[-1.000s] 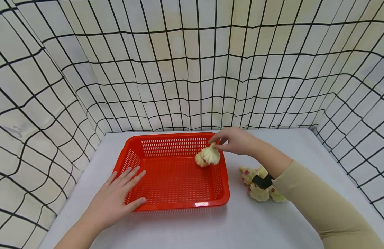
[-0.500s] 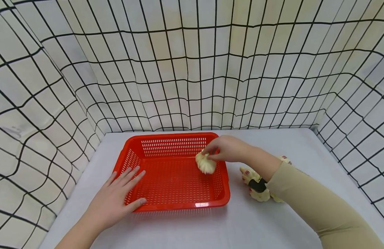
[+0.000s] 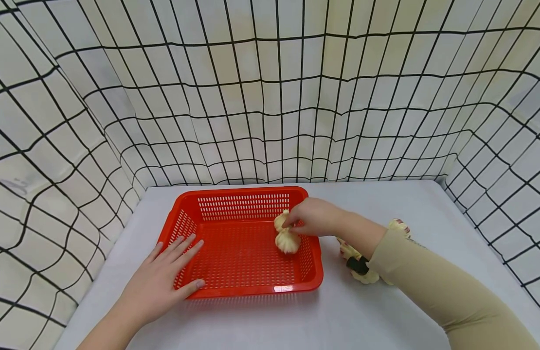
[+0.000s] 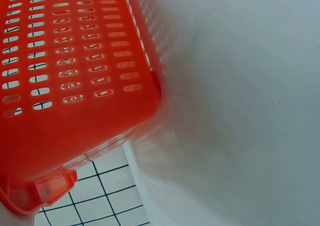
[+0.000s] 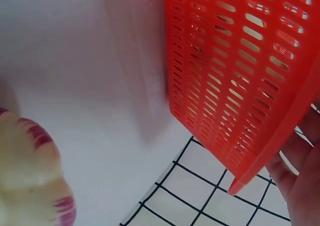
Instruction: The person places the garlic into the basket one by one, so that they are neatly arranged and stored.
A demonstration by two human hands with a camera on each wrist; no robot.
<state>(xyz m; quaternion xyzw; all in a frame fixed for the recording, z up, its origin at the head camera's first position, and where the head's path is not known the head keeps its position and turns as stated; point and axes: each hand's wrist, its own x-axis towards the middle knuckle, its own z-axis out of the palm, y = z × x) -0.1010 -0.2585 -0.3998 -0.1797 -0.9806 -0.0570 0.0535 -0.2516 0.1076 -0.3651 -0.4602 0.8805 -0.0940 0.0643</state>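
Observation:
Inside the red plastic basket (image 3: 248, 292), near its right end, my right hand (image 3: 315, 217) pinches a garlic bulb (image 3: 287, 242) by its top. A second garlic bulb (image 3: 280, 221) lies just behind it, partly covered by the fingers. My left hand (image 3: 158, 279) lies spread with straight fingers over the basket's left rim. In the right wrist view, the basket's slotted side wall (image 5: 220, 80) hides the held bulb, and part of the right hand (image 5: 306, 173) shows at the edge. The left wrist view shows the basket's outer wall (image 4: 65, 126).
Several garlic bulbs lie on the white table (image 3: 270, 325) right of the basket, such as one bulb (image 3: 399, 226) behind the forearm; the sleeve and a black wrist strap (image 3: 357, 266) partly cover others. A black grid net (image 3: 263, 114) over white cloth encloses the back and sides.
My right hand has lowered the garlic bulb into the basket and brought it toward the front, clear of the second bulb's front. The left hand has stayed in place.

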